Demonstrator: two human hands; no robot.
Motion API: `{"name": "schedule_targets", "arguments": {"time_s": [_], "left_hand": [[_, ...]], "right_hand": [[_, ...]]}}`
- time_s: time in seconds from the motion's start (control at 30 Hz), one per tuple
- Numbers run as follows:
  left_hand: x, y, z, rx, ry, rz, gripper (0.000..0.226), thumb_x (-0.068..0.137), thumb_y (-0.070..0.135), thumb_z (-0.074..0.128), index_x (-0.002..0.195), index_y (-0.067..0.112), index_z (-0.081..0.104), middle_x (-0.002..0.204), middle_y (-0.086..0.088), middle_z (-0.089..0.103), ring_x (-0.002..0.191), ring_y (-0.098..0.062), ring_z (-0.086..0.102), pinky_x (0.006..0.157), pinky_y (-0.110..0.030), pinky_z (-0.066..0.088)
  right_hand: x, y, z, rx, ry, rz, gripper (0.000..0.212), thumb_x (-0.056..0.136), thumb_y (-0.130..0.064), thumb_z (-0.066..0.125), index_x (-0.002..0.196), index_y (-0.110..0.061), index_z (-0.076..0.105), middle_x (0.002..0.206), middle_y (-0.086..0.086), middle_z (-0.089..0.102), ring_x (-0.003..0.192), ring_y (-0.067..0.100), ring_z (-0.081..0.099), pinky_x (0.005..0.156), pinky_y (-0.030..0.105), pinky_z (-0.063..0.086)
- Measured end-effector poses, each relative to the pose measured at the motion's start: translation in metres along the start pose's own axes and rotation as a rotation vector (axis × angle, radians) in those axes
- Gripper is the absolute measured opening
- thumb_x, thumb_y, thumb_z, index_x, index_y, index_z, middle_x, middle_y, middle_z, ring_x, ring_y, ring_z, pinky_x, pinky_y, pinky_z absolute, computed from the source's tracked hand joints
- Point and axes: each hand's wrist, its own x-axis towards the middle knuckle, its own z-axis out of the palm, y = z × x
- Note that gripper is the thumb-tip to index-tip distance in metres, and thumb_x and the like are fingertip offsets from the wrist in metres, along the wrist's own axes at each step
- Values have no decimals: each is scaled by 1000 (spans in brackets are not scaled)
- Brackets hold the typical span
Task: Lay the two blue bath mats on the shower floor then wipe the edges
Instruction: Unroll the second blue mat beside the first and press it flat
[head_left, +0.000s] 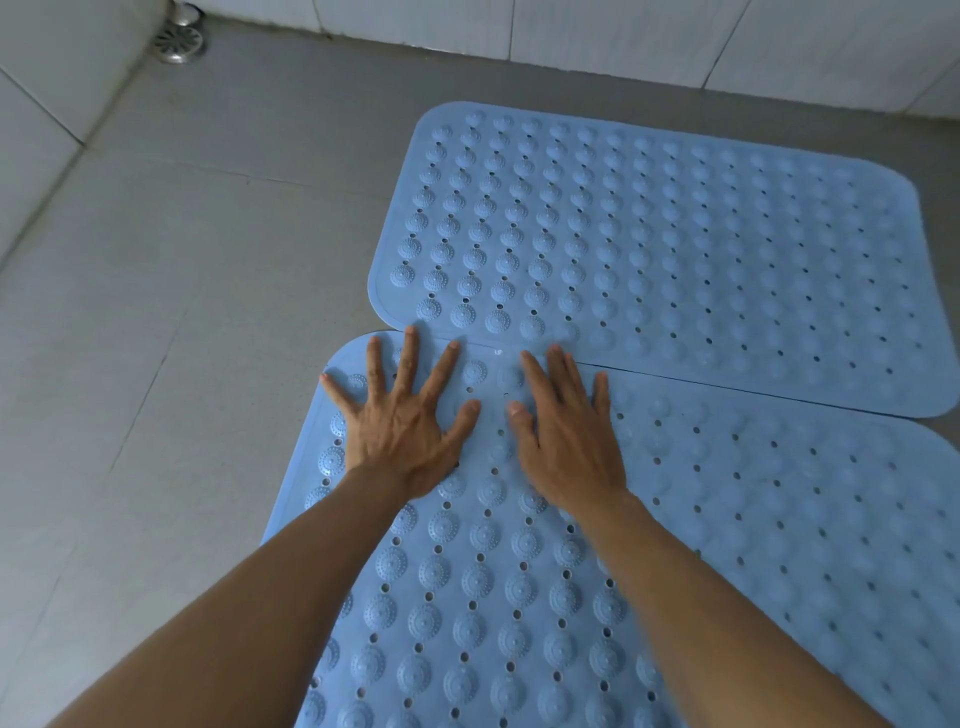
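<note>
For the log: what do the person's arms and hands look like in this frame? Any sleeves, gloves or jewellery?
Both arms are bare up to the frame edge, with no sleeves in view. The left hand and right hand wear no gloves, and no rings, watch or bracelets show on the fingers or wrists. Fingernails look short and unpainted.

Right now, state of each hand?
Left hand: open, fingers spread, flat on the near mat, holding nothing.
Right hand: open, flat on the same mat, holding nothing.
</note>
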Motion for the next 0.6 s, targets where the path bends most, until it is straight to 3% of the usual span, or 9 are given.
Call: {"name": "schedule_targets", "arguments": {"time_s": [0.07, 0.17, 0.37, 0.4, 0.47, 0.53, 0.6], "left_hand": [[0, 0, 2, 10, 10, 1, 69, 92, 75, 7, 153, 50, -15, 167, 4, -16, 153, -33, -13, 108, -78, -4], [0, 0, 5, 30, 33, 25, 69, 94, 72, 6, 155, 45, -11, 168, -1, -12, 154, -31, -11, 113, -74, -5], [-2, 14, 9, -29, 30, 3, 66, 96, 60, 4, 158, 41, -6, 169, -3, -6, 154, -31, -9, 113, -73, -3], [-3, 16, 9, -25, 33, 1, 65, 96, 61, 3, 157, 43, -6, 169, -2, -6, 154, -31, -10, 113, -73, -3], [-2, 19, 9, -6, 19, -9, 68, 93, 73, 1, 155, 47, -9, 168, 3, -10, 153, -31, -12, 112, -73, -7], [-3, 19, 6, -5, -2, -28, 77, 87, 84, 4, 155, 49, -8, 167, 6, -12, 153, -31, -14, 112, -73, -9], [-2, 20, 5, 11, 3, -37, 81, 84, 86, 2, 155, 49, -8, 168, 6, -11, 153, -31, -14, 112, -73, -6]], "right_hand": [[-11, 18, -7, -26, 7, 38, 69, 101, -52, 15, 160, -16, 12, 168, 10, 0, 155, 23, -1, 125, 51, -1], [-22, 41, -14, -229, -41, 234, 76, 97, -69, 0, 159, -27, -14, 165, 6, -19, 154, 23, -14, 119, 62, -11], [-23, 45, -15, -225, -52, 223, 69, 98, -67, -1, 155, -33, -21, 165, 9, -22, 152, 23, -20, 119, 62, -9], [-25, 45, -13, -216, -28, 222, 69, 99, -66, 2, 157, -33, -16, 166, 11, -17, 154, 24, -15, 119, 62, -9], [-25, 48, -12, -132, 78, 214, 68, 101, -61, 17, 158, -24, 13, 167, 16, 6, 155, 28, 2, 121, 61, -3], [-27, 50, -12, -39, 177, 183, 58, 100, -54, 33, 143, -15, 43, 158, 15, 31, 151, 30, 20, 121, 62, 7], [-31, 53, -12, -55, 196, 168, 58, 100, -54, 36, 140, -15, 50, 153, 13, 40, 148, 31, 26, 122, 60, 13]]}}
